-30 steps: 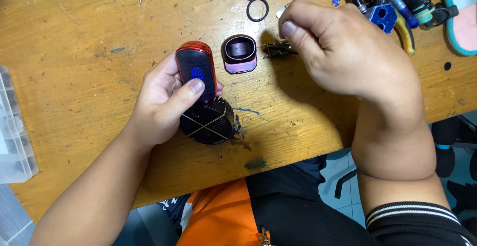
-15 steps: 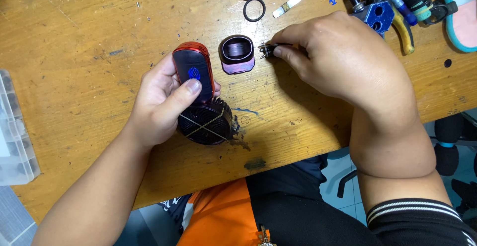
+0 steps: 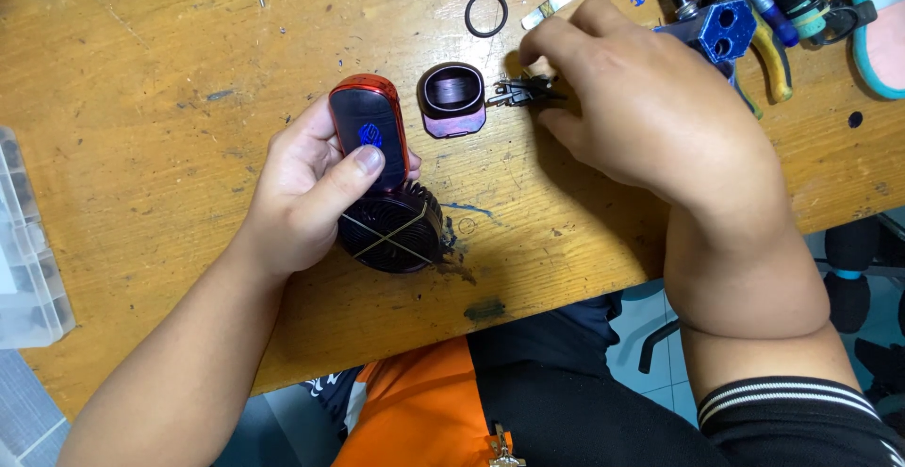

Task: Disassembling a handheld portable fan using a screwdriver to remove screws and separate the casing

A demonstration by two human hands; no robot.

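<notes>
The left hand [image 3: 311, 189] grips a red fan [image 3: 377, 184] on the desk [image 3: 141, 128], thumb on top. The right hand [image 3: 650, 118] pinches a small black part [image 3: 523, 92] beside a purple ring [image 3: 452, 99].

I'm looking at a workshop: scarred wooden workbench [image 3: 141, 147], pliers and tools [image 3: 754, 15] at one o'clock, black O-rings [image 3: 485, 15] at twelve.
</notes>
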